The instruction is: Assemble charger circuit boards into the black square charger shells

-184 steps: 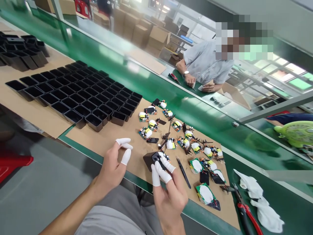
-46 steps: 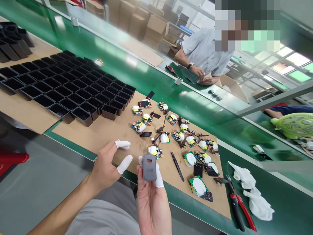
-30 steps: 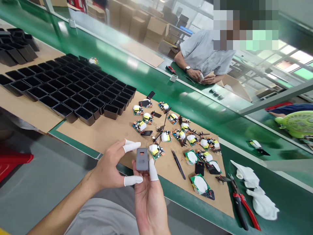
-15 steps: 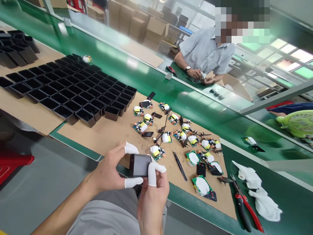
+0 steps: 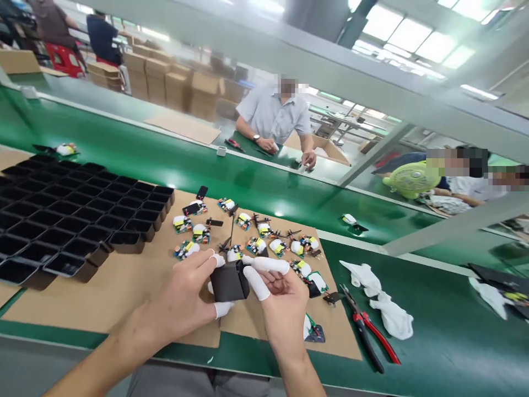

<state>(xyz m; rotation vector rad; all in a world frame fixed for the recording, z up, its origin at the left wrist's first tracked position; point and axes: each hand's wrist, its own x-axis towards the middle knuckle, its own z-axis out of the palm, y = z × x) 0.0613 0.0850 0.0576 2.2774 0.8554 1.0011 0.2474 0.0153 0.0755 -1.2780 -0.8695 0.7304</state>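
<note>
Case [image 5: 228, 284] held up over the cardboard [image 5: 136, 300]

Left hand [image 5: 184, 295] is half-curled around it, fingertips up top, thumb underneath. Right hand [image 5: 285, 295] is partly closed too, thumb and finger at its right end. Circuit boards [image 5: 201, 233] just behind, black tubs [image 5: 85, 218] off left, pliers [image 5: 366, 326] on the worktop [image 5: 446, 342] to the right.

Black case [image 5: 227, 284], one: gripped in white-covered fingers [image 5: 257, 282] of left hand [image 5: 184, 292] and right hand [image 5: 285, 295]. Black boxes [image 5: 85, 209], many: open-topped, in close rows at left of green table [image 5: 450, 336]. Circuit boards [image 5: 257, 245], numerous: scattered on brown cardboard [image 5: 136, 300]. Pliers [image 5: 363, 324], one pair: red-and-black handles, at right. White cloths [image 5: 392, 314], two: crumpled, near pliers. Beyond: co-worker [image 5: 275, 118] in grey shirt. Green fan [image 5: 413, 179], one: in right background.
</note>
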